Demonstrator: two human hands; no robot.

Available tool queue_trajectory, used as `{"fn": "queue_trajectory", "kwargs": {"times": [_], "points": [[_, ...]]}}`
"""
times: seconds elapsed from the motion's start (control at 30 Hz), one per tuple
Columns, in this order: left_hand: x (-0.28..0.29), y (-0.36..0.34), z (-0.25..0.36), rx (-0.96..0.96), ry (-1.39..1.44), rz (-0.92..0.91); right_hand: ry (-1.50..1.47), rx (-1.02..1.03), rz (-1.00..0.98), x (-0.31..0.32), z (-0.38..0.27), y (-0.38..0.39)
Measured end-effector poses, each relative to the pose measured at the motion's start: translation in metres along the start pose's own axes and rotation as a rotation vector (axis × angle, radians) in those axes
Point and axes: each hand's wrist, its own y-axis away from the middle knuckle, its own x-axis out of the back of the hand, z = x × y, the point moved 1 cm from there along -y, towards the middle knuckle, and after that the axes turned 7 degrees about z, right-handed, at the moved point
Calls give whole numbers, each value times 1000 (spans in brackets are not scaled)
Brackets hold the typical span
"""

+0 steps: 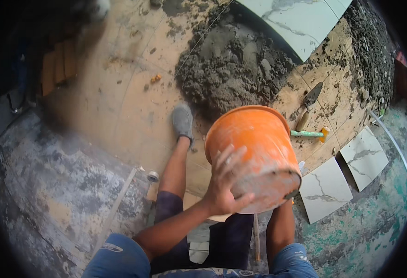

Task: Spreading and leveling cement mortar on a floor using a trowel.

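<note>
My left hand (226,185) grips the side of a tilted orange bucket (254,139), fingers splayed against it near the dirty base. On the other side, my right wrist (284,208) disappears behind the bucket; those fingers are hidden. The bucket's mouth faces away from me, toward a heap of wet grey mortar (233,60) on the tiled floor. What is inside the bucket is out of sight. Right of it lie a pointed trowel (313,95) and a yellow-headed mallet (324,134) with a green handle.
My grey shoe (182,121) stands left of the heap. White veined tiles lie at top (296,21) and right (321,190). More grey rubble (370,51) lines the right edge. A pale strip (118,204) and a small roll (152,176) lie at lower left.
</note>
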Motion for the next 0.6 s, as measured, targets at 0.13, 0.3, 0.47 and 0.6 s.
{"fn": "queue_trajectory", "kwargs": {"times": [0.13,0.3,0.47,0.6], "points": [[3,57,34,-32,27,58,110,36,-87,18,-5,54],[21,152,59,250,-23,392,124,168,-323,0,5,76],[-7,298,-14,608,54,607,13,29,-549,-93,14,95],[9,136,-269,753,265,718,563,-42,-299,-101,170,-48]]}}
